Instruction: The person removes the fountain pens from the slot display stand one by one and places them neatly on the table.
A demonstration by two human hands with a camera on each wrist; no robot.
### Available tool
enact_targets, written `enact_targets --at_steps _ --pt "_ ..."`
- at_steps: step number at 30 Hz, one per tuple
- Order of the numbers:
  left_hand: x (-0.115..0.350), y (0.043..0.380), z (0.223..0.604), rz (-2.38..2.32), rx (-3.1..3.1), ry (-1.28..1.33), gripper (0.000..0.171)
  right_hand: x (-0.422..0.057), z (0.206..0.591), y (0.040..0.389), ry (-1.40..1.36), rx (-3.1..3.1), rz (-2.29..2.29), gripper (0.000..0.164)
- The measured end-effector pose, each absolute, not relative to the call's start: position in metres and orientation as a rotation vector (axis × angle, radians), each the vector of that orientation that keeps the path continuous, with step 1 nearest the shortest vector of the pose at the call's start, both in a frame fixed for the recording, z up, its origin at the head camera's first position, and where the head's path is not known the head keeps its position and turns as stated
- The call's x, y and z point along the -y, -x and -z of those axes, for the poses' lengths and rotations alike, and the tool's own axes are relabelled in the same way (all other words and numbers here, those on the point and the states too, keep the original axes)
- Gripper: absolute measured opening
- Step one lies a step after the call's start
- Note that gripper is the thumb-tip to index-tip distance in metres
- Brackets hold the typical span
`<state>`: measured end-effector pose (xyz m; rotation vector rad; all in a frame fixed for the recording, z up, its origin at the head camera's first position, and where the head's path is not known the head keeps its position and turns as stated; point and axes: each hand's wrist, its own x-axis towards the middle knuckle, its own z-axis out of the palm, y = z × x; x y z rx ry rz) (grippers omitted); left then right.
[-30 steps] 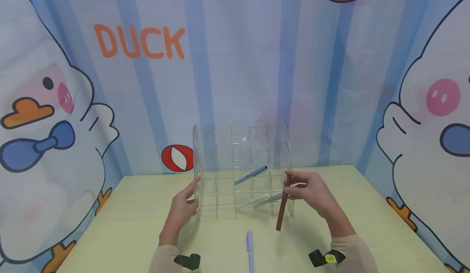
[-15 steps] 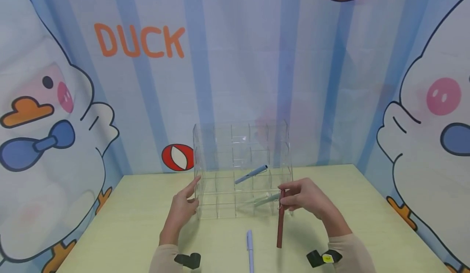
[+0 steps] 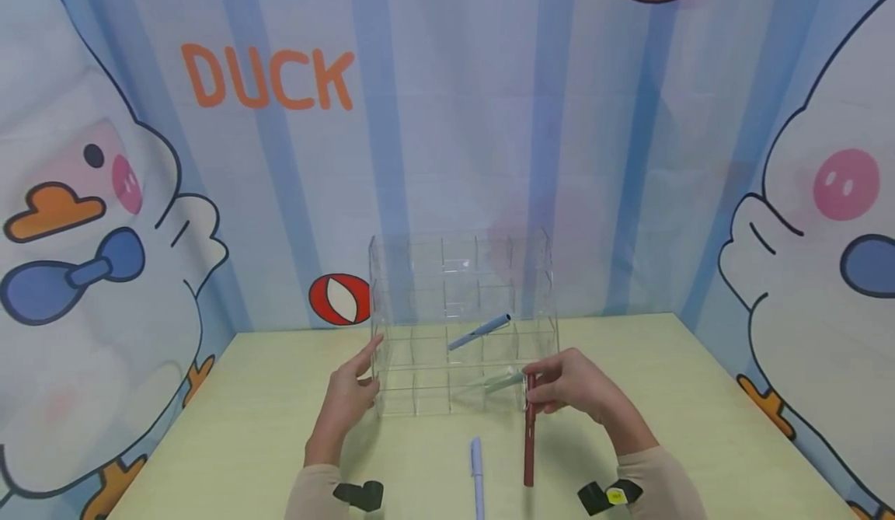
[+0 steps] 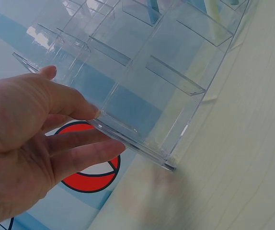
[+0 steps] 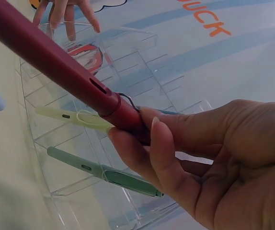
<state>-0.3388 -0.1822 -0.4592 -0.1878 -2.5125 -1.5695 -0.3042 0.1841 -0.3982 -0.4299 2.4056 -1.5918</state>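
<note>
Nearest, a lavender pen (image 3: 478, 473) is being borne by the table (image 3: 245, 427), untouched by either hand. Just beyond, to its right, a dark red pen (image 3: 528, 454) is being pinched near its clip end by the curled thumb and fingers of the right hand (image 3: 583, 388). Compared with a second ago, it is being held lower, farther left and with less slant, its free end being pointed toward the person. Judged from this, the red pen is being kept outside the clear rack (image 3: 426, 367), before its lower right part, with no compartment being entered yet. The right forearm is being angled inward.

At the rack's left wall, light contact is being made by the left hand (image 3: 346, 399), its fingers spread and mostly straight, its place being kept unchanged. Farther in, a blue pen (image 3: 479, 332), a green pen (image 5: 104, 170) and a pale yellow pen (image 5: 75, 116) are being held by the rack.
</note>
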Motion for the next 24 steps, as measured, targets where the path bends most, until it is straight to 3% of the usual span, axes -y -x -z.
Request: enact_targets --at_steps 24 --pt "0.181 0.338 0.460 1.570 2.513 0.183 0.077 -0.164 0.431 0.306 0.436 -2.302 1.516 0.040"
